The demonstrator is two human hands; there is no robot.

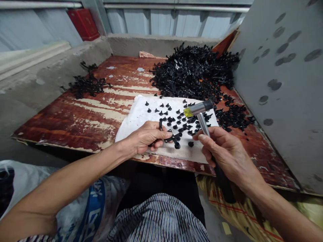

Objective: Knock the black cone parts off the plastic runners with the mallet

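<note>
Over the front of a white cloth (136,116), my left hand (148,136) pinches a black branched plastic part (169,136) between thumb and fingers. My right hand (222,148) is closed round a small mallet (202,119), holding it near the top of its black grip. The mallet's head has a yellow face and a black face on a metal body, and is raised above the cloth. Several small black caps with stems (178,112) stand scattered on the cloth under and beyond both hands. One black cap (190,144) sits apart between the hands.
A large heap of black parts (194,70) lies at the back right, with more loose pieces (234,116) beside the grey panel (277,84). A smaller black pile (88,84) rests on the left of the worn red-brown table (63,114). Sacks (111,191) stand below.
</note>
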